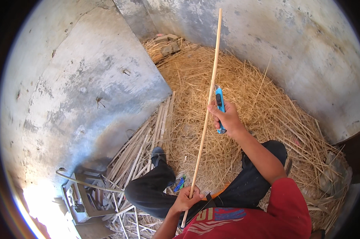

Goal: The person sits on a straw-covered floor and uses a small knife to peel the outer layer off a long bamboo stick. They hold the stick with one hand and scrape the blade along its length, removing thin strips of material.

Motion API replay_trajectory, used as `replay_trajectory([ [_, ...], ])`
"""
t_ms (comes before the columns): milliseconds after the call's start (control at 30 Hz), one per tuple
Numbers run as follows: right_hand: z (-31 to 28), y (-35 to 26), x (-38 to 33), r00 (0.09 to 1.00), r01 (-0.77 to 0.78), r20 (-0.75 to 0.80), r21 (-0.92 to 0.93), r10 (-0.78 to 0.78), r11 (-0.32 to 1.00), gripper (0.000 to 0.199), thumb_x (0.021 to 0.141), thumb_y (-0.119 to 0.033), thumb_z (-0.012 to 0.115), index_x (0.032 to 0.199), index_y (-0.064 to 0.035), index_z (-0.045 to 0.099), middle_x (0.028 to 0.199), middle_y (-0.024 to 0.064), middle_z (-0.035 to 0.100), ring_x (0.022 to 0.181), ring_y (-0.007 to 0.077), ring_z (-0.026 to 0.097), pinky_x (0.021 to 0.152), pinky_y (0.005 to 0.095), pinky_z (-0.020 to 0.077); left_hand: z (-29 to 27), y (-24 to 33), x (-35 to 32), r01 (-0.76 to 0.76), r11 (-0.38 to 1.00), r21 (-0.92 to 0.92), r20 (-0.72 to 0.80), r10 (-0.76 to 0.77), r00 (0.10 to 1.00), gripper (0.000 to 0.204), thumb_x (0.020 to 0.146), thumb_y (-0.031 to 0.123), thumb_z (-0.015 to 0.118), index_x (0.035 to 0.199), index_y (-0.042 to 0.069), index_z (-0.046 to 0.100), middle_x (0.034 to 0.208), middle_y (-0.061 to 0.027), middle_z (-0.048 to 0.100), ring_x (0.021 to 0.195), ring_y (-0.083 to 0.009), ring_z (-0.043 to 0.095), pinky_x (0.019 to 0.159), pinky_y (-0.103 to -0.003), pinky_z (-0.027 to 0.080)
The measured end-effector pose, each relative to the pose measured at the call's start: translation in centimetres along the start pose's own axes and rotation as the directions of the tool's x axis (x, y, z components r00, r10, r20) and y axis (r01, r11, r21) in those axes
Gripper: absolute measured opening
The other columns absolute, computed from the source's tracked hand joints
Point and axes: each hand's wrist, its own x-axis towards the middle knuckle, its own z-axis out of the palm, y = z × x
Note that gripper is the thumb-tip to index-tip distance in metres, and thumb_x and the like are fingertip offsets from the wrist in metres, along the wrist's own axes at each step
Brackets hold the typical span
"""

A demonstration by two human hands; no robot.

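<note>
A long pale wooden strip (pixel 206 119), perhaps split bamboo, runs from my lap up toward the far wall. Near its lower end my left hand (pixel 185 199) is closed around it. My right hand (pixel 226 116) grips a blue utility knife (pixel 220 108) with a black slider. The knife's tip lies against or very close to the strip; whether the blade touches it I cannot tell. My right thumb reaches toward the strip, just below the knife's tip.
Shavings (pixel 243 87) heap over the floor up to the stained wall (pixel 299 51). Split strips (pixel 138 147) lie in a pile at the left, beside a grey frame-like stand (pixel 82 203). Something small and blue (pixel 179 184) rests between my legs. A plastic bag (pixel 334 175) sits at the right.
</note>
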Motion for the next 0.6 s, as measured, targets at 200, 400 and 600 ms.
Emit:
replay_trajectory([
  [200, 0.8, 0.8, -1.1, 0.996, -0.038, 0.079, 0.043, 0.034, 0.998, 0.020, 0.087, -0.018, 0.070, 0.083, -0.0042, 0.057, 0.055, -0.0014, 0.051, 0.039, 0.0057, 0.046, 0.035, 0.0216, 0.0370, 0.0, 1.7, 1.4, -0.006, 0.997, 0.079, 0.040, 0.003, 0.999, 0.022, 0.096, 0.024, 0.056, 0.087, 0.004, 0.054, 0.062, 0.0044, 0.046, 0.049, -0.0042, 0.041, 0.046, -0.020, 0.035],
  [400, 2.1, 0.9, -2.8, 0.980, -0.013, 0.199, -0.037, 0.021, 0.999, 0.023, 0.090, -0.025, 0.067, 0.088, -0.0048, 0.057, 0.059, -0.0022, 0.051, 0.045, 0.0047, 0.047, 0.039, 0.0208, 0.0362, 0.9, 6.6, 6.7, -0.162, 0.970, -0.178, -0.019, 0.161, 0.987, 0.033, 0.103, 0.028, 0.040, 0.113, -0.001, 0.053, 0.060, 0.0030, 0.044, 0.045, -0.0053, 0.040, 0.044, -0.020, 0.035],
  [600, -0.1, -0.8, -2.3, 0.975, 0.152, 0.198, -0.249, -0.103, 0.957, 0.033, 0.095, -0.036, 0.057, 0.107, -0.0049, 0.054, 0.071, -0.0027, 0.051, 0.057, 0.0021, 0.042, 0.051, 0.0197, 0.0332, 0.3, 9.2, 7.9, -0.105, 0.952, -0.288, -0.106, 0.077, 0.991, 0.042, 0.102, 0.028, 0.043, 0.129, -0.005, 0.048, 0.060, 0.0046, 0.038, 0.046, -0.0032, 0.034, 0.044, -0.019, 0.029],
])
